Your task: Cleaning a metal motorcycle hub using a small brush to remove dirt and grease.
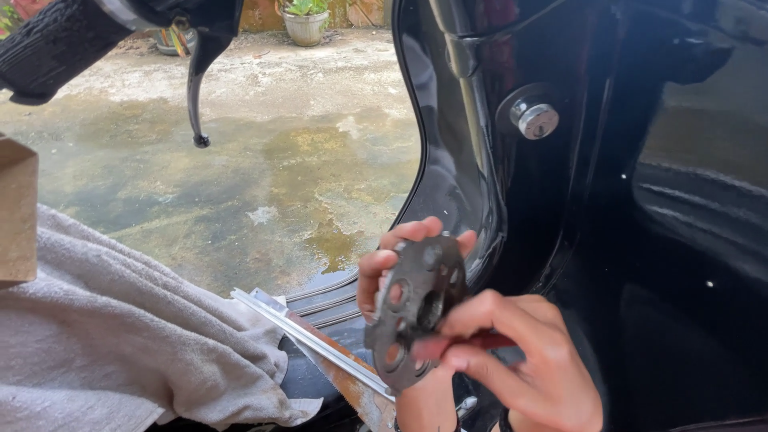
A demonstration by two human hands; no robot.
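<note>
Head view, looking down past a scooter's black front panel [480, 160]. I see the left hand [392, 268] gripping a round grey metal plate [416, 312] with several holes through it, thumb at the near face and fingertips curled over the upper rim. The plate stands on edge, tilted, held in the air just in front of the panel's lower curve. The right hand [520, 368] comes in from below and is clenched on a thin red-handled tool [480, 342], whose tip meets the plate near one of its central holes; I can't make out the tip itself.

Ignition lock [534, 118], silver, sits higher up on the panel, well apart from the hands. At upper left, a black handlebar grip [48, 44] and its brake lever [200, 80] hang over wet, stained concrete ground [280, 160]. A grey towel [120, 336] lies draped at lower left, with a rusty flat metal strip [336, 364] just beside its edge, near the plate. A potted plant [306, 20] stands far back.
</note>
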